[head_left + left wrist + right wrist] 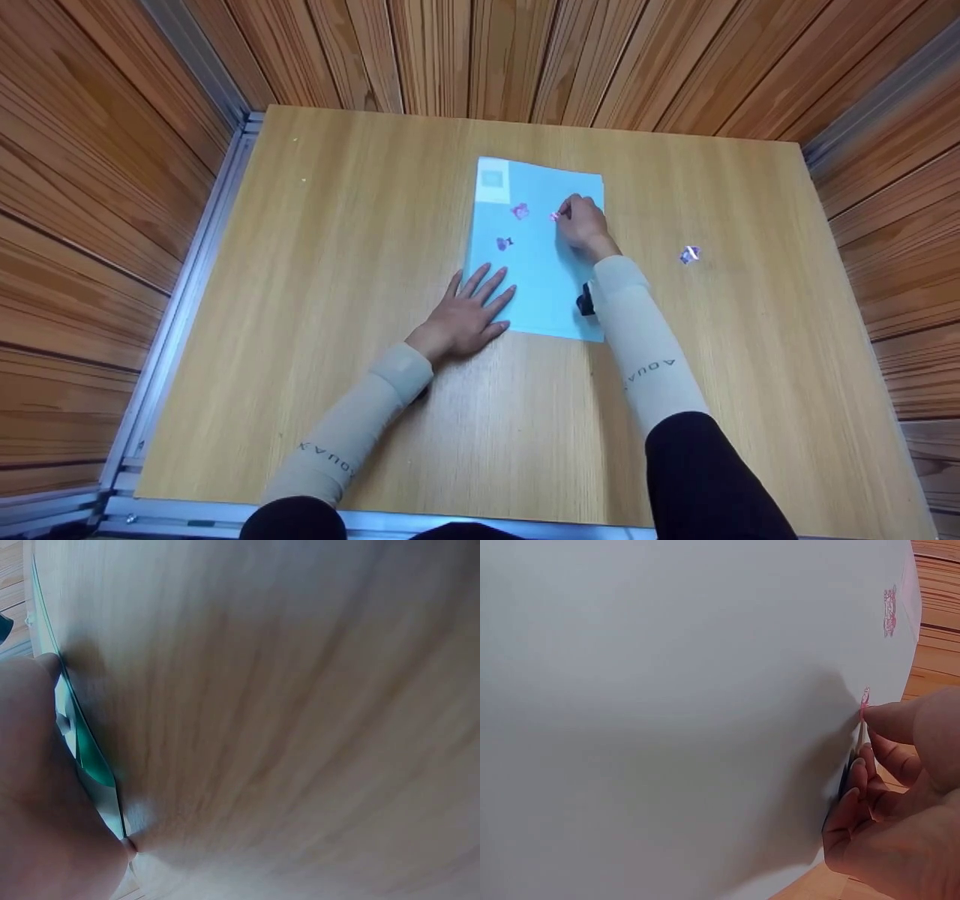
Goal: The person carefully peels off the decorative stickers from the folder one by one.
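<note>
A light blue folder or booklet (540, 300) lies on the wooden table. Two small stickers are on its upper half: a pink one (520, 211) and a purple one (504, 244). With fingers spread, my left hand (466, 319) rests flat on the lower left corner. My right hand (585, 223) is over the upper right part and pinches a small pink sticker (865, 697) between thumb and finger, close to the cover. Below the curled fingers in the right wrist view a dark strip shows, its kind unclear. The left wrist view catches the folder's edge (94, 757) beside the hand.
A shiny purple sticker or wrapper piece (690, 255) lies on the table (360, 225) to the right of the folder. A whitish square label (493, 180) marks the folder's upper left corner. Wood-panelled walls (510, 60) and metal rails (187, 247) border the table.
</note>
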{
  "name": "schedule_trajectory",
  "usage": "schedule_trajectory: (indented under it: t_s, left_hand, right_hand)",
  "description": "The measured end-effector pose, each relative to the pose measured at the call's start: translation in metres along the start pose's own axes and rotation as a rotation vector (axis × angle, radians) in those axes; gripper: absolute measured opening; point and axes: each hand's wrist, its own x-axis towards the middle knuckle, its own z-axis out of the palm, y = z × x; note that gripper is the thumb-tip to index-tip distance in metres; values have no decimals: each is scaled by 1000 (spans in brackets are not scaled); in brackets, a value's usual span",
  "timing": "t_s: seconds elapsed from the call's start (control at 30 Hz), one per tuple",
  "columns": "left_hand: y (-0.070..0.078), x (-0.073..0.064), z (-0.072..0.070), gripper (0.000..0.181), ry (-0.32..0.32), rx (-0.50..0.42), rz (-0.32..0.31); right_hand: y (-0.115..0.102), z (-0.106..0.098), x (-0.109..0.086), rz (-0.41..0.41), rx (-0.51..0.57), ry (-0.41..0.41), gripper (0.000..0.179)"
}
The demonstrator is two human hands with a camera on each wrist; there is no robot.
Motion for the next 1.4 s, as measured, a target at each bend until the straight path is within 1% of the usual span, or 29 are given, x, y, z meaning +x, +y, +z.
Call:
schedule_trajectory:
  t_s: [0.1,0.33,0.6,0.8,1.03,1.27,1.4]
  left_hand:
    - [0,0,1,65,-2,-2,-2]
    - [0,2,1,65,-18,13,-9]
    - [1,1,1,66,-16,1,-14]
    - [-1,4,4,66,-32,-10,-25]
    - [-3,5,7,66,-31,0,-23]
    - [0,3,3,65,-35,16,-24]
    - [1,3,1,65,-31,21,-21]
  right_hand:
    - [0,0,0,6,0,0,22]
    - [0,1,3,-25,-42,42,24]
    - [-1,1,1,-14,-39,25,25]
    - [0,1,2,-1,-44,12,25]
    - [-1,-1,0,4,-11,0,25]
    - [1,-1,-1,-2,11,4,23]
    - [2,-2,-1,9,40,-11,23]
